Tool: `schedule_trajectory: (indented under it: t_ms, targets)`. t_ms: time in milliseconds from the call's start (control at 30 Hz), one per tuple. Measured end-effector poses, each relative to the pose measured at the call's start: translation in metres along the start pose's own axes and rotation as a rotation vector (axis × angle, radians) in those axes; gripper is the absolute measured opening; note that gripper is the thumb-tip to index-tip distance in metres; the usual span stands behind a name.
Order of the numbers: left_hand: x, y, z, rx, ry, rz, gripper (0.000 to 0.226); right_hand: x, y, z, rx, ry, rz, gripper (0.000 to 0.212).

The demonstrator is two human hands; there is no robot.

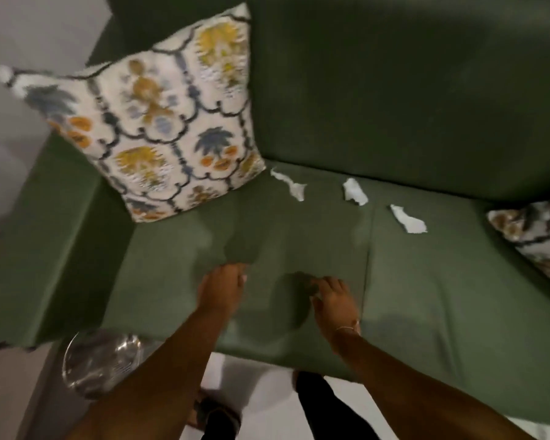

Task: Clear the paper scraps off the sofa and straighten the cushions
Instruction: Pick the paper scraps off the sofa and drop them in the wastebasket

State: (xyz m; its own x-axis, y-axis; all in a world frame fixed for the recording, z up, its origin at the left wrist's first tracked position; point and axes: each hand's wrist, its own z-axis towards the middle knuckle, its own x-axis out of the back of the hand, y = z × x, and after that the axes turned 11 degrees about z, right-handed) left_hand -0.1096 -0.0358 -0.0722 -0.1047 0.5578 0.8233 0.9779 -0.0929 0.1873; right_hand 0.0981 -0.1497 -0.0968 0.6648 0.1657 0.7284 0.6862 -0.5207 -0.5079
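Note:
A green sofa [426,296] fills the view. A patterned cushion [159,128] leans tilted in its left corner, against the armrest and backrest. A second patterned cushion [534,236] lies at the right edge, partly cut off. Three white paper scraps lie near the back of the seat: a thin twisted one [289,184], a crumpled one [354,192] and a flat one [408,220]. My left hand [223,287] and my right hand [332,300] hover low over the front of the seat, well short of the scraps, fingers loosely curled, holding nothing. Motion blur softens both hands.
A clear, shiny round bin or bowl [102,363] stands on the floor by the sofa's left front corner. My legs and feet [318,404] are on the pale floor before the seat. The left armrest [45,242] borders the seat.

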Motion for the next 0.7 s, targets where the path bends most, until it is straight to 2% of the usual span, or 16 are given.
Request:
schedule_trajectory:
  t_ms: [233,333,433,567,700]
  targets:
    - [0.011,0.102,0.081,-0.214,0.128,0.136,0.034,0.001,0.057,0.018,-0.062,-0.157,0.028,0.055]
    - [0.011,0.115,0.117,-0.269,0.185,0.224,0.037,-0.012,0.065,0.024,-0.046,-0.101,0.021,0.052]
    - [0.007,0.124,0.155,-0.293,0.206,0.341,0.044,-0.018,0.078,0.025,0.076,0.049,0.042,0.047]
    - [0.003,0.143,0.197,-0.219,0.242,0.318,0.053,-0.026,0.102,0.031,0.215,0.140,-0.010,0.046]
    - [-0.008,0.151,0.213,-0.191,0.336,0.322,0.038,-0.021,0.111,0.042,0.297,0.147,0.060,0.040]
